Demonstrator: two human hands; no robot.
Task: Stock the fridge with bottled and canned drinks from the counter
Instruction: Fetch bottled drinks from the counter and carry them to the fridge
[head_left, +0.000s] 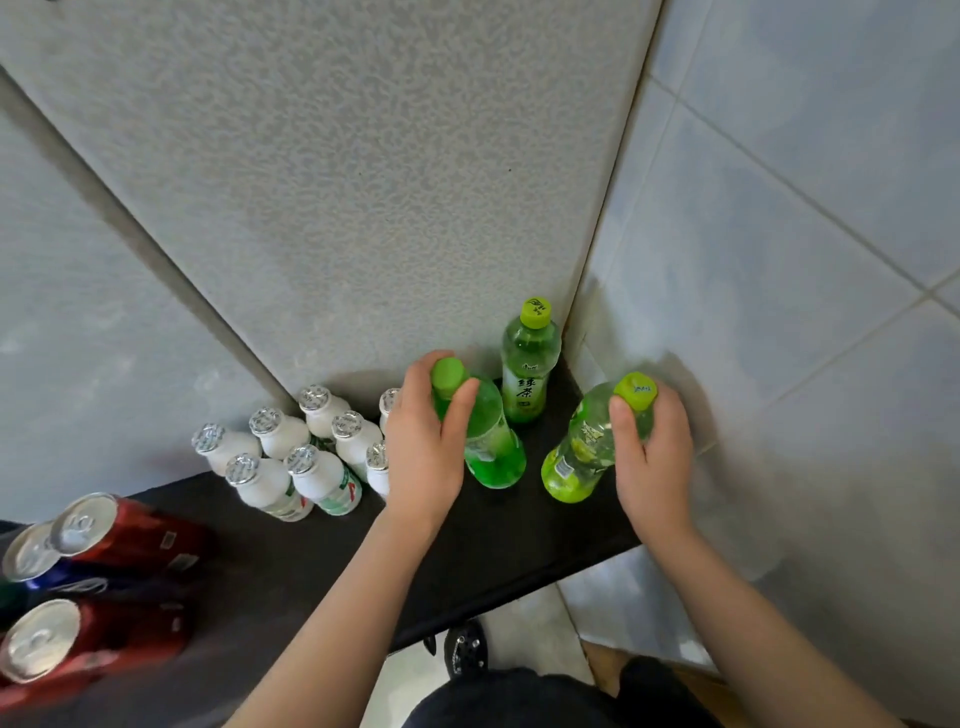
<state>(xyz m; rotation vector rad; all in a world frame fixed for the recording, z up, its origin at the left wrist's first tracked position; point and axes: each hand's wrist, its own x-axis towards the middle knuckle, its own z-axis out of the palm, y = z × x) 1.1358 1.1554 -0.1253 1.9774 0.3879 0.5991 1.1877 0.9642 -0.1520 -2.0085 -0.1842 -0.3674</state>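
at the far left edge of the dark counter (311, 561), drink cans are seen from above: a red can (119, 525) and a blue can (36, 561) touching each other, and a second red can (78, 644) nearer the camera. further right, a tight cluster of small white foil-capped bottles (296, 457) is stood upright against the grey textured panel (363, 182) behind the counter. the rightmost bottles of the cluster are partly hidden by the left hand (423, 441). that hand is wrapped around the neck of a green bottle (488, 457), just under its green cap, with the thumb laid across the shoulder. just behind and to the right, a third green tea bottle (527, 364) is left standing free in the corner, its label printed with chinese characters. at the right end of the counter, beside the tiled wall (805, 234), a lime-capped green bottle (582, 452) is clasped at its neck by the right hand (652, 457) and is tilted leftward at its base. whether either held bottle is lifted off the counter cannot be told.
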